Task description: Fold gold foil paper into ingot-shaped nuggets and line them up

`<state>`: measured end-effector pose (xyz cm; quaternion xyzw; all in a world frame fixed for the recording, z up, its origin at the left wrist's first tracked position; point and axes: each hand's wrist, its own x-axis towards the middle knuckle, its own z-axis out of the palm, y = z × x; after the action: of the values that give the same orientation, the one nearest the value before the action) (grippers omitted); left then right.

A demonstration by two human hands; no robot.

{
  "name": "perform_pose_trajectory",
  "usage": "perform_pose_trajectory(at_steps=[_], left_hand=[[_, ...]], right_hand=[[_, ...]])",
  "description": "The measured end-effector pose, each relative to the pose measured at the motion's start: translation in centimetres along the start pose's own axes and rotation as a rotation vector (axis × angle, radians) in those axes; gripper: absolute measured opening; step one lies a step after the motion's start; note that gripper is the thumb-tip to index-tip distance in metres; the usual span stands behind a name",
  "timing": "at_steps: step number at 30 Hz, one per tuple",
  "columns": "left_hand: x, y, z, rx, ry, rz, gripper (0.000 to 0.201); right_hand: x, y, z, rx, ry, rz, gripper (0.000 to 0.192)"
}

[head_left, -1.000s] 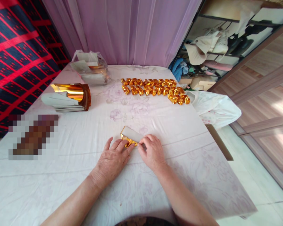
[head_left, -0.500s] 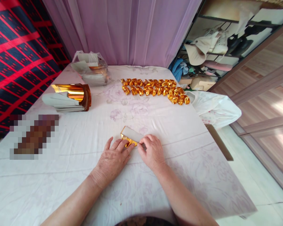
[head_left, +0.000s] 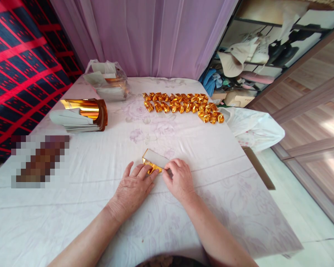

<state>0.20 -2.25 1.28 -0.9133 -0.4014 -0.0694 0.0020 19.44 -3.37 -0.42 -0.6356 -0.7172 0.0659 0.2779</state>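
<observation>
A sheet of gold foil paper, folded into a strip with its grey back upward and a gold flap along the near side, lies slanted on the table in front of me. My left hand rests with fingers spread, its index finger and thumb touching the gold flap. At the strip's right end, my right hand is closed in a pinch on the paper's near edge. That end is hidden under its fingers.
Rows of folded gold foil pieces sit at the back right. Curved foil sheets stand in a stack at left, with a plastic bag of sheets behind. A white bag lies beyond the table's right edge.
</observation>
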Motion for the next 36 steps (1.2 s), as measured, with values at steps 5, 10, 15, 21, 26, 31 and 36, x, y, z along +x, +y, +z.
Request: perform_pose_trajectory(at_steps=[5,10,15,21,26,31,36], left_hand=[[0.00,0.05,-0.02,-0.008,0.009,-0.010,0.039],[0.07,0.10,-0.06,-0.009,0.033,-0.001,0.038],[0.09,0.15,-0.11,-0.010,0.020,-0.009,0.038],[0.11,0.16,-0.04,-0.012,0.031,-0.006,0.038],[0.18,0.17,-0.10,-0.011,0.040,-0.001,0.038],[0.25,0.21,-0.34,-0.004,0.038,-0.004,0.038],[0.25,0.22,-0.33,0.001,0.045,-0.001,0.038]], right_hand=[[0.05,-0.09,-0.12,-0.008,-0.013,0.006,0.004],[0.05,-0.09,-0.15,-0.008,-0.022,0.008,0.004],[0.04,-0.09,-0.20,-0.002,-0.032,0.015,0.004],[0.05,-0.14,-0.34,0.017,-0.056,0.021,0.006],[0.01,-0.08,-0.26,0.009,-0.039,0.010,0.007],[0.01,-0.07,-0.23,0.000,-0.040,0.008,0.007],[0.02,-0.06,-0.21,-0.005,-0.039,0.005,0.005]])
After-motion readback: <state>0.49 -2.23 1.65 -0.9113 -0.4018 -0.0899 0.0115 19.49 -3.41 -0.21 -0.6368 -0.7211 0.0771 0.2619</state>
